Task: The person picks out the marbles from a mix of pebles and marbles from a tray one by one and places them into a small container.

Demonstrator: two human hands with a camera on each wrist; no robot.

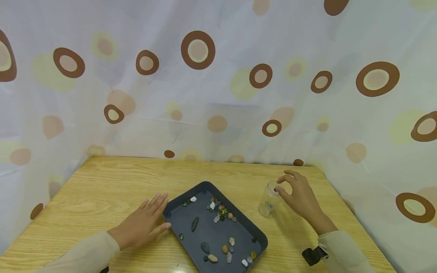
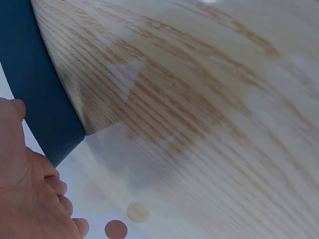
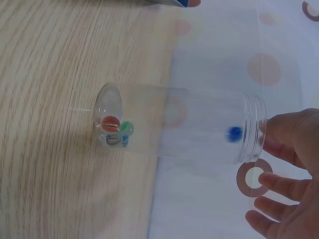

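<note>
A clear jar [image 1: 263, 208] stands upright right of the dark tray [image 1: 186, 242]. Several marbles [image 3: 112, 124] lie at its bottom in the right wrist view. My right hand [image 1: 300, 195] is at the jar's mouth, thumb and index fingertips right at the rim and the other fingers spread. Just inside the neck, a blurred blue marble [image 3: 234, 133] shows apart from the fingertips. My left hand [image 1: 145, 222] rests beside the tray with fingers extended against its left edge; in the left wrist view this hand [image 2: 27, 191] is partly cut off.
Inside the tray lie a long dark stone [image 1: 195, 224], a cream pebble [image 1: 212, 258], a white stone [image 1: 244, 262] and several other pebbles and marbles. The wooden table [image 1: 112, 189] ends at a patterned cloth [image 1: 218, 94] behind and at the sides.
</note>
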